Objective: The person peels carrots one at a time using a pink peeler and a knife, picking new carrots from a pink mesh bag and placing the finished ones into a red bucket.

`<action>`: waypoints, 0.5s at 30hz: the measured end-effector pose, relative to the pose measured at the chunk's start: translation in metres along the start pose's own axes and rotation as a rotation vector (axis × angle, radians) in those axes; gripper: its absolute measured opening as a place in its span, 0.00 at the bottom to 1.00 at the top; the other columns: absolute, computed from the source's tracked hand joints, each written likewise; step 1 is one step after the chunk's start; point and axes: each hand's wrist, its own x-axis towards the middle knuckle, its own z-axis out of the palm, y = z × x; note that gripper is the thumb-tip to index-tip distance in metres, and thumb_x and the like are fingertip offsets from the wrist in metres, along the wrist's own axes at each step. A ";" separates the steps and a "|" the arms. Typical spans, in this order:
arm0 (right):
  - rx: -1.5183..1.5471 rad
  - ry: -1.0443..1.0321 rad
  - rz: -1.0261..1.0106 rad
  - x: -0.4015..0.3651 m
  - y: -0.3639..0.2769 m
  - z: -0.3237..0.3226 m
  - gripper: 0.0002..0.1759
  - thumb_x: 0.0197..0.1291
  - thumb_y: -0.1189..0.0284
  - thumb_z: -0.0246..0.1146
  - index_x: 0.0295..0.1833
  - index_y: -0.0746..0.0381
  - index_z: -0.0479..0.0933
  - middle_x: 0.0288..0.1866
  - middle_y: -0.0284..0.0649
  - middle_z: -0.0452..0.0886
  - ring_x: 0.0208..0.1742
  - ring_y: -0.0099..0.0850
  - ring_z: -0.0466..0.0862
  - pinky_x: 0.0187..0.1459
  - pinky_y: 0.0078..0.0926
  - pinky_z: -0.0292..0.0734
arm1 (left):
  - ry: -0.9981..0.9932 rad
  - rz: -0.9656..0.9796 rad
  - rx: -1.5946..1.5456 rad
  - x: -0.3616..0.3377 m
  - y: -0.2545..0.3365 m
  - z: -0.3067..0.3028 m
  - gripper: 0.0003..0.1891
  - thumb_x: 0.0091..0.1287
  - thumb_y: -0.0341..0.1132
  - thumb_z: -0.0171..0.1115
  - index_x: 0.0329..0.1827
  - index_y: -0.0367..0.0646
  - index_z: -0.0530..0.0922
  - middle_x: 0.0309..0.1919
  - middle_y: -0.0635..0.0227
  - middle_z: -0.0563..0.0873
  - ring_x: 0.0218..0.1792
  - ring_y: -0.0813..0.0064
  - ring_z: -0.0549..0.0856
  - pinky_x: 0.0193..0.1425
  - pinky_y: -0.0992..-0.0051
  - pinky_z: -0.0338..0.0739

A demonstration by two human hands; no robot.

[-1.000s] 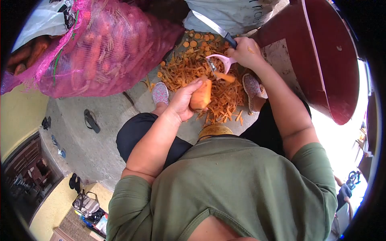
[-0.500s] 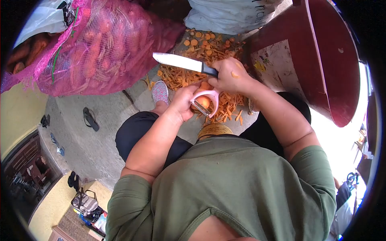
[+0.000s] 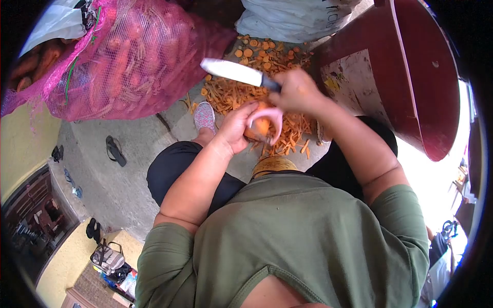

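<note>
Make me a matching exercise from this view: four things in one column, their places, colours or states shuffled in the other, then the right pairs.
Things
1. Knife
2. Peeler
3. Carrot
4. Large tub

Descriptions
A. Gripped in the left hand
B. Dark red, at the right side of the picture
C. Pale pink, over the vegetable being held
D. Dark handle in the right hand, light blade pointing to the left of the picture

Right pairs: 1-D, 2-C, 3-A, 4-B
</note>
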 end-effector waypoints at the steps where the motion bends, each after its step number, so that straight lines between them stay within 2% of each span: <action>1: 0.006 0.006 0.122 0.010 0.013 -0.006 0.13 0.39 0.63 0.63 0.27 0.63 0.76 0.21 0.47 0.77 0.27 0.38 0.80 0.33 0.35 0.73 | -0.007 0.006 0.059 -0.003 0.003 0.001 0.17 0.64 0.45 0.45 0.49 0.44 0.69 0.37 0.62 0.79 0.32 0.70 0.81 0.29 0.70 0.77; 4: 0.048 0.111 0.383 0.033 0.054 -0.021 0.13 0.42 0.63 0.63 0.29 0.63 0.77 0.24 0.47 0.78 0.29 0.36 0.81 0.35 0.33 0.75 | -0.002 0.007 0.101 -0.017 0.014 0.015 0.17 0.64 0.44 0.45 0.50 0.45 0.67 0.38 0.62 0.79 0.32 0.69 0.81 0.29 0.67 0.78; 5: 0.021 0.140 0.351 0.034 0.058 -0.022 0.13 0.42 0.63 0.62 0.28 0.63 0.76 0.24 0.47 0.78 0.28 0.36 0.81 0.35 0.33 0.75 | -0.001 0.020 0.101 -0.019 0.015 0.020 0.17 0.64 0.44 0.45 0.50 0.44 0.67 0.37 0.62 0.79 0.32 0.69 0.81 0.29 0.67 0.78; 8: 0.123 0.005 0.304 0.022 0.028 -0.014 0.13 0.42 0.63 0.61 0.29 0.62 0.77 0.25 0.48 0.78 0.28 0.38 0.80 0.37 0.33 0.75 | -0.087 -0.033 0.009 -0.010 0.012 0.006 0.17 0.65 0.44 0.45 0.50 0.44 0.67 0.37 0.62 0.79 0.32 0.69 0.81 0.29 0.67 0.78; 9: 0.069 -0.056 0.190 0.017 0.016 -0.011 0.13 0.41 0.63 0.61 0.30 0.61 0.77 0.24 0.48 0.78 0.29 0.39 0.80 0.37 0.34 0.75 | -0.131 -0.067 -0.035 -0.007 0.011 0.000 0.17 0.65 0.45 0.44 0.50 0.44 0.67 0.37 0.62 0.79 0.32 0.68 0.81 0.29 0.67 0.78; 10: 0.079 -0.090 0.067 0.010 0.007 -0.004 0.13 0.40 0.63 0.60 0.31 0.59 0.78 0.24 0.47 0.78 0.29 0.39 0.80 0.38 0.34 0.75 | -0.072 -0.043 -0.050 -0.006 0.009 0.003 0.17 0.65 0.45 0.44 0.50 0.44 0.67 0.37 0.62 0.78 0.32 0.68 0.81 0.29 0.67 0.78; 12: 0.053 0.095 -0.165 0.003 0.003 0.012 0.10 0.37 0.68 0.60 0.22 0.65 0.73 0.16 0.49 0.72 0.20 0.41 0.77 0.29 0.35 0.72 | 0.044 0.001 -0.079 -0.002 0.003 0.010 0.16 0.65 0.45 0.43 0.48 0.45 0.68 0.37 0.63 0.77 0.31 0.68 0.81 0.29 0.67 0.77; 13: 0.039 -0.138 0.064 0.010 0.008 0.003 0.13 0.40 0.64 0.62 0.31 0.59 0.78 0.24 0.47 0.78 0.31 0.41 0.80 0.39 0.36 0.74 | -0.044 -0.018 0.027 -0.002 0.002 0.004 0.17 0.66 0.46 0.42 0.49 0.45 0.68 0.35 0.62 0.78 0.31 0.67 0.81 0.26 0.68 0.77; 15: 0.001 0.019 0.197 0.027 0.039 -0.003 0.13 0.40 0.63 0.62 0.31 0.59 0.78 0.24 0.47 0.78 0.30 0.40 0.80 0.38 0.36 0.74 | -0.036 -0.069 0.065 -0.007 0.006 0.003 0.19 0.65 0.48 0.42 0.50 0.45 0.68 0.34 0.62 0.79 0.29 0.68 0.81 0.25 0.68 0.77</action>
